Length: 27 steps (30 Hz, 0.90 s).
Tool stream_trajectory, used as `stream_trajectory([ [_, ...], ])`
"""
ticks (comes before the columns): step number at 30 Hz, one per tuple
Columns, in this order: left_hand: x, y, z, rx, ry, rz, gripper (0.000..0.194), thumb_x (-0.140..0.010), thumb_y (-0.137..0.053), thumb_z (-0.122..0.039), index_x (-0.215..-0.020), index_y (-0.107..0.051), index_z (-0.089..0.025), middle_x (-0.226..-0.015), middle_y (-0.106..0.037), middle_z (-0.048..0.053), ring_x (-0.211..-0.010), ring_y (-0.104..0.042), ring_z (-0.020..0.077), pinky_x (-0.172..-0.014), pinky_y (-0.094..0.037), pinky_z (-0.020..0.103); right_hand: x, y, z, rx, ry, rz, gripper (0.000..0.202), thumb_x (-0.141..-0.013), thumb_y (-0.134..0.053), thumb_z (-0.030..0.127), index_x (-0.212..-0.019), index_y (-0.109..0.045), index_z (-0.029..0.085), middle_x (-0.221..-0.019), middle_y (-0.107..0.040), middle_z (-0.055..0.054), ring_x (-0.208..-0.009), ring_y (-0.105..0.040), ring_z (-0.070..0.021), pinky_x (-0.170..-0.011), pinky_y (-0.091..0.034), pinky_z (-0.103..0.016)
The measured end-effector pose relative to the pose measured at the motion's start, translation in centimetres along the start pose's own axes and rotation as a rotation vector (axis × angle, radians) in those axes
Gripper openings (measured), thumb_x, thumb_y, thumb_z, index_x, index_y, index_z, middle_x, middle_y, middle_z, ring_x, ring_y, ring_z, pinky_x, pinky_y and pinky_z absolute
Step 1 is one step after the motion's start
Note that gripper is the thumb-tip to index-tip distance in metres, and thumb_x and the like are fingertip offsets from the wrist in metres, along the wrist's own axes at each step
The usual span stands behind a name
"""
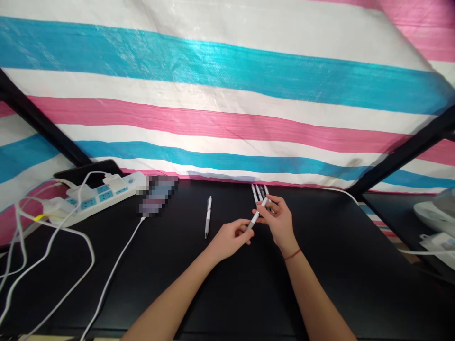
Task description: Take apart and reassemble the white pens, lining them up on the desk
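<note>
Between my two hands is a white pen (255, 219) with a grey grip, tilted up to the right above the black table. My left hand (236, 237) pinches its lower, grey end. At the upper end, the fingers of my right hand (279, 219) are closed round it. Just behind my right hand, several similar white pens (254, 192) lie side by side, their near ends hidden by the hand. A single white and grey pen (208, 217) rests on the table to the left of my left hand, its tip towards me.
A white power strip (103, 198) with plugs and looping white cables (93, 251) occupies the left side. Beside it, a blurred-out phone (158, 196) has a charging cable. Striped sheeting (227, 104) hangs behind the black table (341, 265). Black frame bars (401, 151) slant at both sides.
</note>
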State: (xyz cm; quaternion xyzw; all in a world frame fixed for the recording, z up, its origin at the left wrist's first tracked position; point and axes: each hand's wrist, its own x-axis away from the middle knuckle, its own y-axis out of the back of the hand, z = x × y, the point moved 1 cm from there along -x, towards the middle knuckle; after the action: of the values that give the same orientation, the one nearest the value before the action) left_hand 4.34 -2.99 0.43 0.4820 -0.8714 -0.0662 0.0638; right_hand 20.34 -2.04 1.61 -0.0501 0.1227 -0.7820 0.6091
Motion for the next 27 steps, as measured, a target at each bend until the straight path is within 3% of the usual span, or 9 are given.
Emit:
stream_trajectory([
  [7, 0.06, -0.02, -0.01, 0.052, 0.032, 0.033, 0.034, -0.084, -0.05, -0.038, -0.108, -0.058, -0.015, -0.092, -0.068, 0.009, -0.071, -0.065, 0.0166, -0.071, -0.049, 0.03, 0.14, 0.06, 0.04, 0.027, -0.004, 0.077, 0.048, -0.068, -0.074, 0.034, -0.107, -0.048, 0.022, -0.088, -0.065, -0.004, -0.073, -0.069, -0.0234, -0.057, -0.06, -0.035],
  [19, -0.28, -0.63, 0.4, 0.197, 0.07, -0.006, 0.036, -0.082, -0.055, -0.039, -0.108, -0.056, -0.014, -0.093, -0.067, 0.011, -0.068, -0.065, 0.0154, -0.06, -0.05, 0.026, 0.27, -0.2, 0.25, 0.058, 0.063, 0.013, 0.049, -0.071, -0.071, 0.036, -0.113, -0.05, 0.022, -0.091, -0.065, -0.005, -0.072, -0.069, -0.0223, -0.059, -0.06, -0.034],
  [27, -0.13, -0.85, 0.18, 0.188, 0.074, 0.01, 0.038, -0.082, -0.055, -0.041, -0.108, -0.056, -0.014, -0.092, -0.067, 0.012, -0.071, -0.066, 0.0172, -0.063, -0.05, 0.028, 0.2, -0.1, 0.27, 0.075, 0.043, 0.06, 0.05, -0.071, -0.07, 0.039, -0.113, -0.049, 0.023, -0.09, -0.064, -0.003, -0.069, -0.069, -0.0222, -0.055, -0.06, -0.033],
])
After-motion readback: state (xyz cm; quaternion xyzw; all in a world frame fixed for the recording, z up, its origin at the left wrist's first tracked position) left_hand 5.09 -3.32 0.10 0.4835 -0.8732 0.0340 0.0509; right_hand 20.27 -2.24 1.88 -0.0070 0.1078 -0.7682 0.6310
